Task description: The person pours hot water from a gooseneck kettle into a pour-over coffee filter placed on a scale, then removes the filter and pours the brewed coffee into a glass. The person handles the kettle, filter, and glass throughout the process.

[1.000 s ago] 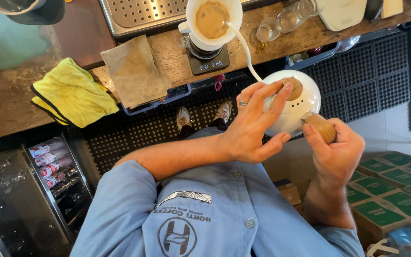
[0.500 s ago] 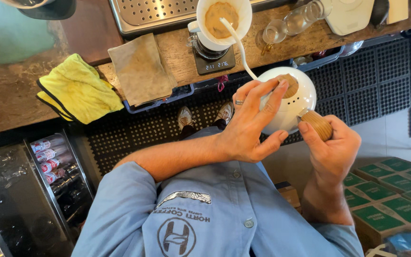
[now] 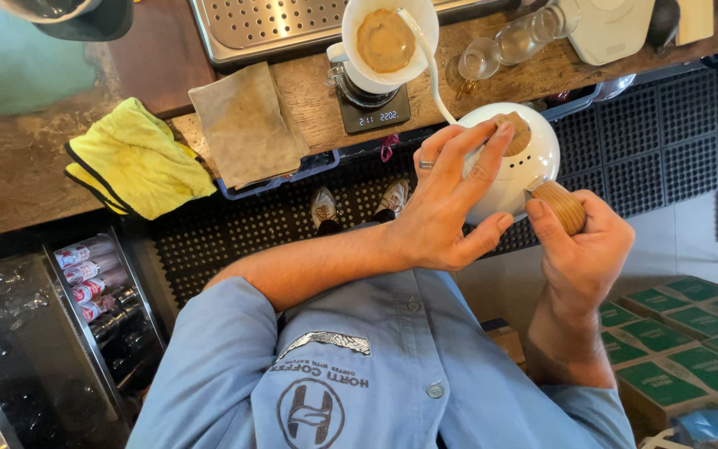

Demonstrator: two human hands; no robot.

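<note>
- Kettle (image 3: 515, 179), white with a thin curved spout (image 3: 430, 66), is held tilted over the counter edge, its spout tip above the dripper (image 3: 389, 37).
- Right hand (image 3: 582, 249) is closed around the kettle's wooden handle (image 3: 560, 204), thumb lying along it.
- Left hand (image 3: 450, 204) is spread wide, fingers fanned; its fingertips rest on the kettle's lid and the wooden knob (image 3: 518, 133), and a ring shows on one finger.
- Dripper is a white cone with wet brown grounds inside; it sits on a glass server on a small black scale (image 3: 374, 115) with a lit display.
- Brown cloth (image 3: 243, 125) lies flat on the wooden counter (image 3: 10, 175) just left of the scale; a yellow cloth (image 3: 135, 158) is crumpled further left, near the counter edge.
- Metal drip tray (image 3: 268, 25) with holes sits behind the brown cloth.
- Two glass vessels (image 3: 513, 46) lie on their sides to the right of the dripper.
- Black rubber mat (image 3: 666, 141) covers the floor below; the person's shoes (image 3: 359, 204) stand on it by the counter.
- Green boxes (image 3: 683, 349) are stacked at lower right.
</note>
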